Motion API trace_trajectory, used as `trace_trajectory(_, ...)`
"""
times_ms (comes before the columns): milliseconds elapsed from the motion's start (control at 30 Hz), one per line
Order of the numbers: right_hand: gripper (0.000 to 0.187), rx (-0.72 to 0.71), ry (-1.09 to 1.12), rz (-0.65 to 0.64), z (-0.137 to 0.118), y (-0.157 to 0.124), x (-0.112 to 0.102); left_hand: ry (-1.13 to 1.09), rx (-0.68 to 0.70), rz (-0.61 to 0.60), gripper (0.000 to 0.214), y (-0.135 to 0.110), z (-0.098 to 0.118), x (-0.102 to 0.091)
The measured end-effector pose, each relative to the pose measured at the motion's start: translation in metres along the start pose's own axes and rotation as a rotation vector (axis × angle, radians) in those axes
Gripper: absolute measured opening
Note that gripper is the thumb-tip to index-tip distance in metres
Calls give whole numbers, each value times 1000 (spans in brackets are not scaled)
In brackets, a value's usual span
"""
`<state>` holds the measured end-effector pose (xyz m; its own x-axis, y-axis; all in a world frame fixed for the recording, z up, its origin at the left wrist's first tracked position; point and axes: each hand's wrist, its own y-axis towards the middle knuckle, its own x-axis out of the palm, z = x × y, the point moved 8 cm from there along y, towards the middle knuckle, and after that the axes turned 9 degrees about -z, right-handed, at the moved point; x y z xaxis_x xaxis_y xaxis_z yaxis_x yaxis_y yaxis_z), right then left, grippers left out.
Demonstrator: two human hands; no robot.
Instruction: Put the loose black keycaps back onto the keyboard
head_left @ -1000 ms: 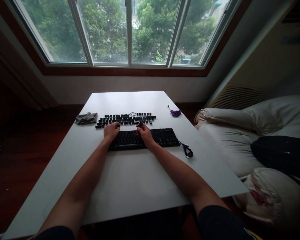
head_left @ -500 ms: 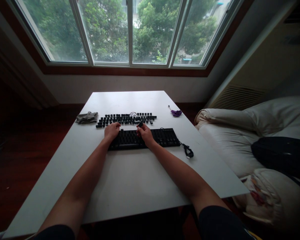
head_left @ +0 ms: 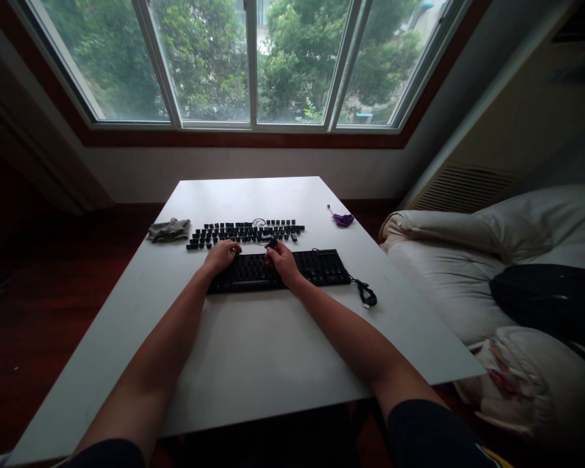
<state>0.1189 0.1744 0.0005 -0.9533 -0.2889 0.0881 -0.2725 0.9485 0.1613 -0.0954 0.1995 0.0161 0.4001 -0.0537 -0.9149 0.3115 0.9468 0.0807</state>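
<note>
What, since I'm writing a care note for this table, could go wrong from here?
The loose keycaps lie in rows just beyond the left hand, so a careless nudge might scatter them. The small dark object held in the right hand could slip onto the keyboard. The cable bunched by the keyboard's right end might snag.

Daylight from the window [head_left: 205, 65] glares on the tabletop [head_left: 253, 190]; corners sink dark.

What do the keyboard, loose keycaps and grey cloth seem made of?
Keyboard: probably plastic, matte black, showing little shine.
Loose keycaps: likely plastic, small black blocks; finish too small to judge.
Grey cloth: matte fabric, judging by soft crumpled folds; fibre unclear.
</note>
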Motion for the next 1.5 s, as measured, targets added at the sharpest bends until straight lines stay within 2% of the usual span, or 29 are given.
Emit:
trace_trajectory(133, 25, 1, -7, -1, -1, 0, 0, -33, 6, 6, 34, 0, -3, 3)
trace_trajectory(300, 26, 5, -10, 7, -2, 0, 0, -60, 18, 61, 38, -4, 0, -5)
trace_trajectory(567, 28, 10, -11, -4, -1, -1, 1, -18, -31, -26, 32, -2, -1, -3)
trace_trajectory(1000, 28, 14, -21, -9, 1, -1, 1, -51, -43, 25, 31, -5, -3, -2)
trace_trajectory(1200, 28, 19, -27, -10, -2, -1, 2, -12, -26, -15, 26, -6, 1, 0)
trace_trajectory(1500, 27, 7, -23, -8, -2, -1, 2, 7, 13, -3, 23, -5, 2, 2)
